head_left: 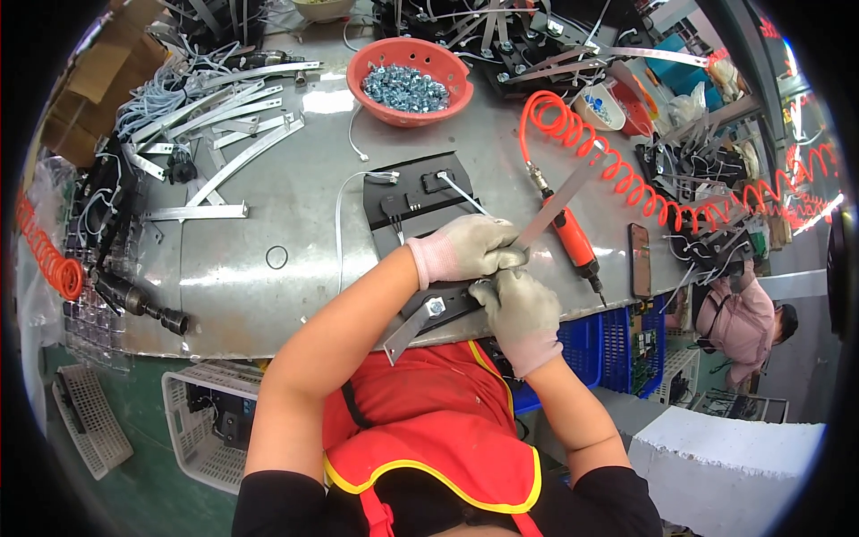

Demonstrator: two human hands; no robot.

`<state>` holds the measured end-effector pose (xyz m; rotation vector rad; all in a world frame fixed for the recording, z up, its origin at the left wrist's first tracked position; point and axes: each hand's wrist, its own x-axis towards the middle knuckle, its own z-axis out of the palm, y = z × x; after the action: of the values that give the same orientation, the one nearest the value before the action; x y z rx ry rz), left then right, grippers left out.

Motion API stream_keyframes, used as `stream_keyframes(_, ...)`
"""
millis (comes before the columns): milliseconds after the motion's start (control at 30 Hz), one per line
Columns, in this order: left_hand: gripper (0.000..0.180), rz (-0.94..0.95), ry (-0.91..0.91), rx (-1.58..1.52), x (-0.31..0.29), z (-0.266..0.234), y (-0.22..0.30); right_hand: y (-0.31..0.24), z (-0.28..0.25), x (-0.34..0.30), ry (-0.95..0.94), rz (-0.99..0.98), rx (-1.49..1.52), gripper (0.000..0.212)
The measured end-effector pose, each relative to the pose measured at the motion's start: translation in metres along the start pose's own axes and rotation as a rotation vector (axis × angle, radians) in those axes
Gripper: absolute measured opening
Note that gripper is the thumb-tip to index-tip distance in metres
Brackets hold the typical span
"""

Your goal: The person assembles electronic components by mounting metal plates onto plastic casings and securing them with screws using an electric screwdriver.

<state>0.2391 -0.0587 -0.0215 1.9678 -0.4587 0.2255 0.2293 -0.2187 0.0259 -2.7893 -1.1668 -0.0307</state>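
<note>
My gloved left hand (467, 248) is closed at the near end of a flat metal strip (564, 201), which slants up and to the right. Right beside it, my gloved right hand (523, 315) has its fingers bent together against the left fingertips. What lies inside the right fingers is hidden. Under both hands is a black plate (429, 231) with small black parts and white cables on it. A short metal strip (404, 338) sticks out at the plate's near edge, with a hex nut (435, 307) on it.
A red bowl (367, 98) of nuts stands behind the plate. An orange power screwdriver (573, 240) with a coiled red hose (559, 125) and a phone (640, 259) lie to the right. Metal strips (255, 161) are piled at left, near a black air tool (134, 295). Another person (738, 322) works far right.
</note>
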Motion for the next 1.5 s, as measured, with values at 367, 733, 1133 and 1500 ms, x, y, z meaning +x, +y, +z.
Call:
stream_keyframes(367,0.023,-0.026,-0.024,-0.011,0.001,0.0,-0.002,0.017,0.01,-0.003,0.163,-0.156,0.318,0.024)
stream_keyframes(733,0.02,-0.003,-0.01,-0.037,0.0,0.001,-0.003,0.015,0.008,-0.006,0.123,-0.166,0.423,0.015)
stream_keyframes(1133,0.022,-0.006,-0.02,-0.057,0.0,0.001,-0.003,0.009,0.012,-0.006,0.118,-0.062,0.264,0.02)
stream_keyframes(1500,0.024,-0.03,-0.039,-0.07,0.0,0.0,-0.001,0.014,0.007,-0.01,0.123,-0.148,0.409,0.017)
